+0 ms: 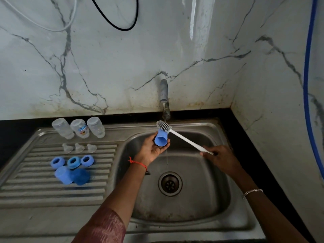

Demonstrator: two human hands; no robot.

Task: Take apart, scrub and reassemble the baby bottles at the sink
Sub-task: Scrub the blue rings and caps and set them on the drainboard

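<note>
My left hand [152, 148] holds a blue bottle cap [161, 140] over the sink basin [175, 204], its open end facing me. My right hand [218, 157] grips the white handle of a bottle brush [184, 137]. The brush's grey bristle head lies just behind the cap, under the tap [164, 97], which runs a thin stream of water. On the drainboard [22, 188] three clear bottles [79, 128] stand upside down. In front of them lie three clear teats [79, 147], three blue collar rings [73, 162] and two blue caps [71, 175].
A round drain [170, 183] sits in the middle of the basin. Marble walls close in behind and on the right, with a black counter strip along them. A blue hose [308, 67] hangs down the right wall, and cables hang at the top left.
</note>
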